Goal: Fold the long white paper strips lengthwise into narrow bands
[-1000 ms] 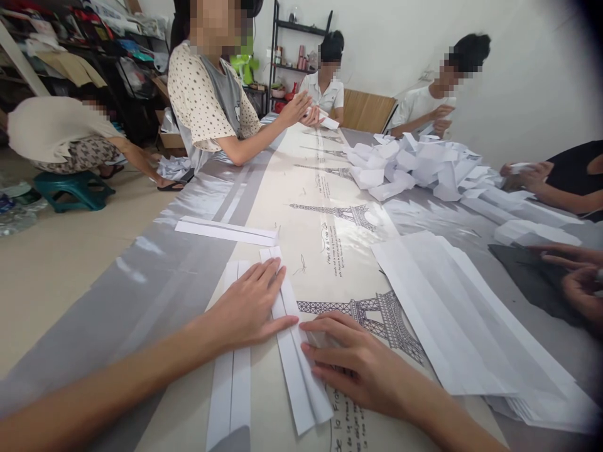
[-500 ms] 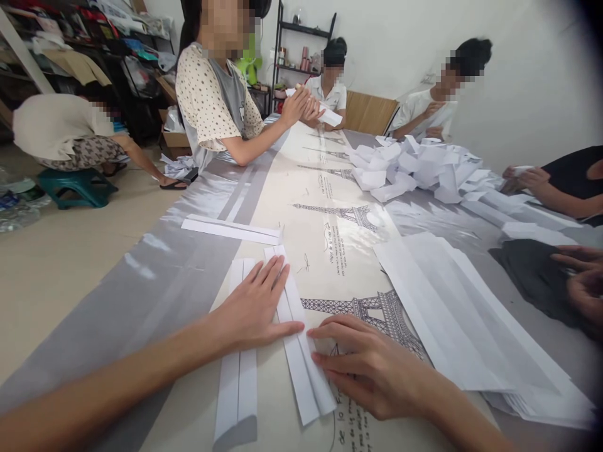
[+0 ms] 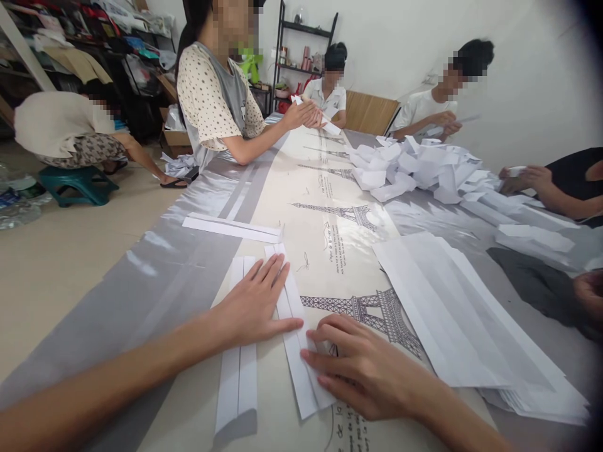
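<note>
My left hand lies flat across a folded white paper strip, fingers spread and thumb out to the right. Part of this strip is hidden under the palm and fingers. At the strip's right edge is my right hand, its bent fingers closed about the long flap, fingertips on the paper. Whether its thumb reaches beneath the flap is hard to see. Just left lies a second folded strip, partly beneath my left hand and forearm. A third folded strip lies crosswise beyond my fingertips.
A stack of white paper sheets lies to the right. Behind it rises a heap of folded papers. Dark cloth sits near a co-worker's hand at the right edge. Other people work around the table; one crouches on a green stool.
My right hand has shifted slightly left, bringing the strip's right flap inward. My left hand stays put. At the right edge, a co-worker's hand has drawn back from the dark cloth.
</note>
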A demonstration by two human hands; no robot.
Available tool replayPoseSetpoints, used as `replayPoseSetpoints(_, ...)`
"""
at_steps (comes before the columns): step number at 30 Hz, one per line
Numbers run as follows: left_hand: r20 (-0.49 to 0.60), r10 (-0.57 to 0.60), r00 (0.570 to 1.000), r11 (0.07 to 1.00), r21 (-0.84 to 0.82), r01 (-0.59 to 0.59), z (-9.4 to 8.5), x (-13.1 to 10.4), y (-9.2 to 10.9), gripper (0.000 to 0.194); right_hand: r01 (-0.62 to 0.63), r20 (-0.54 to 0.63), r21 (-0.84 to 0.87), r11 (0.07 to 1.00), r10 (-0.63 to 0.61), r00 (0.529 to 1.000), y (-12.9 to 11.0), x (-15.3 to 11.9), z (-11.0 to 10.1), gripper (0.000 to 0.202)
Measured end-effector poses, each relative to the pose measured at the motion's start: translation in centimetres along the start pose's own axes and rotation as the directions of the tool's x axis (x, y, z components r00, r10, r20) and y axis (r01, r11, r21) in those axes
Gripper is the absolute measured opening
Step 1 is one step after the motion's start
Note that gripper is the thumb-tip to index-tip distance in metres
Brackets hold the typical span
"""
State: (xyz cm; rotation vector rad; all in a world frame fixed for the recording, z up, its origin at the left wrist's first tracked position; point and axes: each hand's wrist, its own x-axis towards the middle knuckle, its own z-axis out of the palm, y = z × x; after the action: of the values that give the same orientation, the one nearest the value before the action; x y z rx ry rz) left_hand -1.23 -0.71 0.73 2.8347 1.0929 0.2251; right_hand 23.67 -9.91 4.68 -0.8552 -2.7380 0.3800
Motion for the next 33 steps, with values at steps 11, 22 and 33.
replayPoseSetpoints(11,0.079,-0.034,0.996,0.999,0.016,0.033,-0.7,0.2,0.4,0.106,-0.001,-0.030,-0.026,1.000,0.000,1.000,-1.5,-3.4,0.4,0.035)
replayPoseSetpoints(22,-0.006,0.000,1.000,1.000,0.000,0.000,0.0,0.1,0.0,0.103,-0.057,-0.234,-0.007,0.998,0.053,0.971,-2.7,-3.2,2.5,0.023)
replayPoseSetpoints(33,0.020,-0.016,1.000,1.000,0.008,0.016,-0.2,0.1,0.1,0.104,-0.020,-0.144,0.012,1.000,0.022,0.989,-2.3,-4.1,1.3,0.030)
